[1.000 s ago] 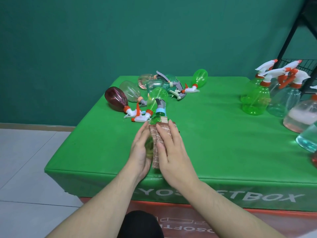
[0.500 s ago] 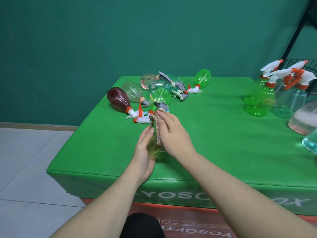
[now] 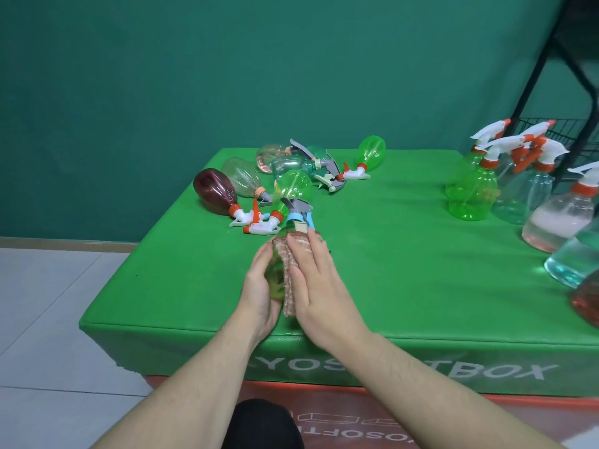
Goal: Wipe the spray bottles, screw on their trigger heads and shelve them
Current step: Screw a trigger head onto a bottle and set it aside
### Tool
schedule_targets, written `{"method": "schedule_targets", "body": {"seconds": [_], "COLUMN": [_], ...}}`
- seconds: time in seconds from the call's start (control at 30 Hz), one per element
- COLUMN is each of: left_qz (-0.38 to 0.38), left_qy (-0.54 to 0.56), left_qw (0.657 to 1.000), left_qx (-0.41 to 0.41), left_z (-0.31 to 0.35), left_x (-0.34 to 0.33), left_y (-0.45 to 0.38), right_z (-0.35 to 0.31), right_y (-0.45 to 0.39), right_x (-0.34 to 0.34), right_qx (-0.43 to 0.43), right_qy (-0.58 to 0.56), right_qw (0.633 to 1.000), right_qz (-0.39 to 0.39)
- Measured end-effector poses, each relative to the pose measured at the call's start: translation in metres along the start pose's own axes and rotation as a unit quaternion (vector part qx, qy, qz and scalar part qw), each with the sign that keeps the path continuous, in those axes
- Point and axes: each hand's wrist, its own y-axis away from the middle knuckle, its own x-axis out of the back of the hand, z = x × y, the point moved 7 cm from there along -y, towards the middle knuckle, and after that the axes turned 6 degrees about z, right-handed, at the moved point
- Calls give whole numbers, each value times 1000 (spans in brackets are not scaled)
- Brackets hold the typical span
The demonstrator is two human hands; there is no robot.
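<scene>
A green spray bottle (image 3: pixel 275 280) with a grey and blue trigger head (image 3: pixel 299 215) stands near the front of the green table (image 3: pixel 405 270). My left hand (image 3: pixel 259 290) grips its left side. My right hand (image 3: pixel 316 280) presses a brownish cloth (image 3: pixel 288 264) flat against the bottle's right side. Most of the bottle's body is hidden by the cloth and my hands.
Several bottles lie in a pile behind: a dark red one (image 3: pixel 214 191), a clear one (image 3: pixel 241 176), green ones (image 3: pixel 372 152). Upright bottles with white and orange heads (image 3: pixel 471 192) crowd the table's right edge. A black wire shelf (image 3: pixel 557 131) stands at the far right.
My right hand slid the cloth up to the bottle's neck half a second ago, and it has now come back down over the body. My left hand kept its hold.
</scene>
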Motion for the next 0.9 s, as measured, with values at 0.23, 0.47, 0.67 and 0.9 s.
{"method": "schedule_targets", "body": {"seconds": [0.23,0.47,0.67,0.9], "left_qz": [34,24,1,-15], "left_qy": [41,28,35,57], "left_qw": [998,999,999,998], "left_qx": [-33,-9,10,23], "left_z": [10,8,4,2], "left_x": [2,-1,-1,2], "left_y": [5,5,3,-2], "right_z": [-2,-3,-4,-1], "right_y": [20,17,-7,-43], "right_x": [-5,4,7,7], "right_qx": [7,3,0,-50], "right_qy": [-16,-10,-12,-66], "right_qw": [1000,1000,1000,996], "right_qz": [-19,-1,17,13]}}
